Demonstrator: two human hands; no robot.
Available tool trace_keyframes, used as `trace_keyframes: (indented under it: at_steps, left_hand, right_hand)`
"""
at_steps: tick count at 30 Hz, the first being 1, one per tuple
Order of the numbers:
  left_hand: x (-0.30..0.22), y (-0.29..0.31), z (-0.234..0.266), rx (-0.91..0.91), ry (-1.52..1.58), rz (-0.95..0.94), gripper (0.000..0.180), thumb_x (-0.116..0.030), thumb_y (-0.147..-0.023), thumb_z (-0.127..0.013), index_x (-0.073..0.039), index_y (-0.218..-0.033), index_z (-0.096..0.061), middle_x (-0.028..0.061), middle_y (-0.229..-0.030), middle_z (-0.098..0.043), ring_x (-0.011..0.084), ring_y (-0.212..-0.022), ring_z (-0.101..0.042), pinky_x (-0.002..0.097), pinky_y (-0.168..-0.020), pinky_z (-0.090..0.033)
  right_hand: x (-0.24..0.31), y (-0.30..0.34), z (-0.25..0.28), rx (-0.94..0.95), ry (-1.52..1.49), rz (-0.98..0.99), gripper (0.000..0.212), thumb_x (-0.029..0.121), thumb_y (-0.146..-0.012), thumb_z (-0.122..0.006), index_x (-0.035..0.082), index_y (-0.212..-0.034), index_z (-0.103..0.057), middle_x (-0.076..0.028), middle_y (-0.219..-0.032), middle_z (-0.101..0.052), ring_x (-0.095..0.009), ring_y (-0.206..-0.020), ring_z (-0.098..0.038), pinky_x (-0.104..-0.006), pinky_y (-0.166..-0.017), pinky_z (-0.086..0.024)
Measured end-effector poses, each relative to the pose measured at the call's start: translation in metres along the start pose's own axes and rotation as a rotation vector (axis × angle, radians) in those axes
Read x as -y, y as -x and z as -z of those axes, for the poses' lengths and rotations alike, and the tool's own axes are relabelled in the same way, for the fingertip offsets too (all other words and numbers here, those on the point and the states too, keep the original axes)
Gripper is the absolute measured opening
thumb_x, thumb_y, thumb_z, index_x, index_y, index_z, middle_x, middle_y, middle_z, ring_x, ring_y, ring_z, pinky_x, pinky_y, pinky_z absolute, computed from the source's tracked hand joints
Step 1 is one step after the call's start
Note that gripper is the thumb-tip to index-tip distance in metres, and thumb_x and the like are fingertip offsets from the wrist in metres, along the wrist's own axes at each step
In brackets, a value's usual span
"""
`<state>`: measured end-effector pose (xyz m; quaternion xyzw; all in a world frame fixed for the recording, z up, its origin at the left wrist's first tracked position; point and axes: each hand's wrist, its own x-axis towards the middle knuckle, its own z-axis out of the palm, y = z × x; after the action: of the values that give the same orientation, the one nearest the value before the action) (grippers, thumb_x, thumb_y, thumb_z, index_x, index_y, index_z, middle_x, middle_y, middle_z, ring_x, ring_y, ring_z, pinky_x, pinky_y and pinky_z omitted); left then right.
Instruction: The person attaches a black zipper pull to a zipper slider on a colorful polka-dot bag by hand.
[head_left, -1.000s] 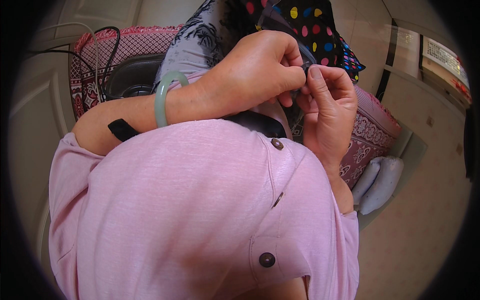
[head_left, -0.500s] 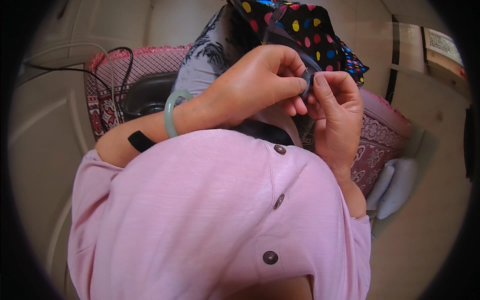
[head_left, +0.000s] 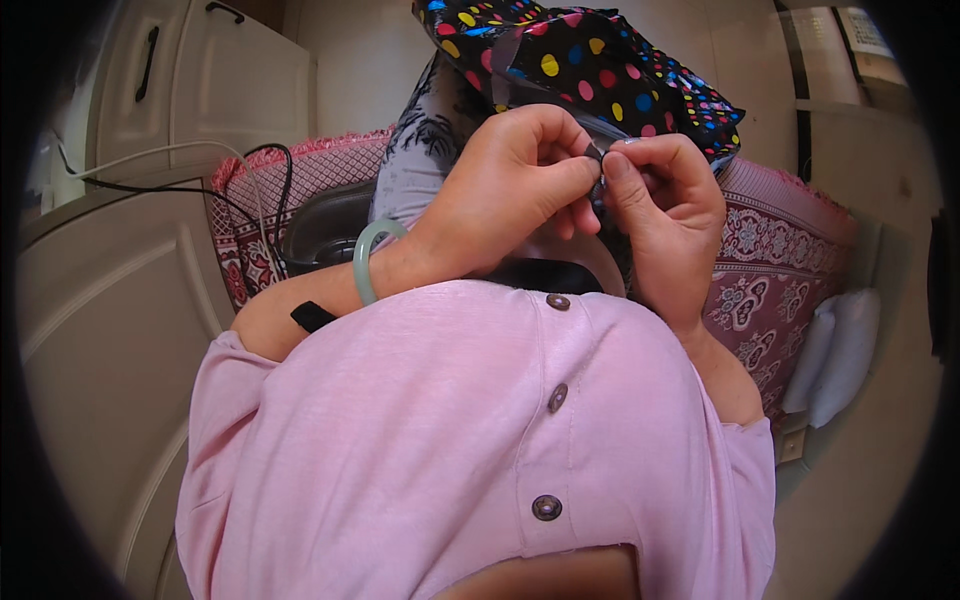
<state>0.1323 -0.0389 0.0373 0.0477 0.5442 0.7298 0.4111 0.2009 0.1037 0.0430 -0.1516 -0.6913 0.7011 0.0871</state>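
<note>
My left hand [head_left: 505,195] and my right hand [head_left: 668,215] meet in front of my lap, thumbs against forefingers. Between their fingertips is a small dark piece [head_left: 599,172], mostly covered by the fingers; its kind cannot be made out. Just beyond the hands lies a shiny black bag-like sheet [head_left: 590,80] with coloured polka dots. Its greyish edge strip [head_left: 598,126] runs down close to the fingertips, but whether it joins the dark piece is hidden. A pale green bangle [head_left: 364,265] circles my left wrist.
Under me is a seat with a red-and-white patterned, fringed cover [head_left: 765,255]. A dark plastic tub [head_left: 330,225] sits on its left, beside black and white cables [head_left: 262,190]. Pale cabinets [head_left: 235,85] stand at left; a white padded bundle [head_left: 838,350] lies at right.
The view has shifted, showing more cabinet at left. Both hands keep their pinch, drawn slightly closer together. More of the polka-dot sheet shows, spread farther left.
</note>
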Motion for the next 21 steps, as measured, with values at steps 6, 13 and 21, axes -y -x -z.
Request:
trace_keyframes:
  at_steps: [6, 13, 21]
  left_hand:
    - [-0.012, -0.004, -0.009, 0.072, -0.091, -0.024, 0.008, -0.008, -0.091, -0.058, -0.002, -0.094, -0.053, 0.0029, -0.077, -0.060, 0.0078, -0.062, -0.060, 0.0193, -0.052, -0.045]
    - [-0.047, -0.044, -0.057, 0.146, -0.334, -0.208, 0.006, -0.006, -0.088, -0.057, -0.002, -0.092, -0.055, -0.0005, -0.072, -0.057, 0.0043, -0.057, -0.053, 0.0171, -0.051, -0.041]
    - [-0.073, -0.111, -0.182, 0.362, -0.560, -0.275, 0.006, -0.006, -0.085, -0.059, -0.001, -0.087, -0.057, 0.0013, -0.070, -0.059, 0.0053, -0.055, -0.052, 0.0180, -0.050, -0.041]
  right_hand:
    - [0.003, 0.002, 0.008, -0.007, -0.145, -0.004, 0.005, 0.003, -0.088, -0.065, 0.002, -0.088, -0.060, 0.003, -0.076, -0.058, 0.001, -0.066, -0.052, -0.0141, -0.059, -0.042]
    - [0.021, -0.019, 0.048, -0.105, -0.287, 0.224, 0.008, 0.003, -0.088, -0.065, 0.002, -0.089, -0.057, 0.003, -0.076, -0.056, -0.001, -0.066, -0.052, -0.0157, -0.059, -0.043]
    - [0.039, -0.032, 0.149, -0.394, -0.569, 0.438, 0.006, 0.004, -0.089, -0.063, 0.001, -0.087, -0.058, 0.000, -0.068, -0.056, -0.006, -0.056, -0.048, -0.0192, -0.051, -0.039]
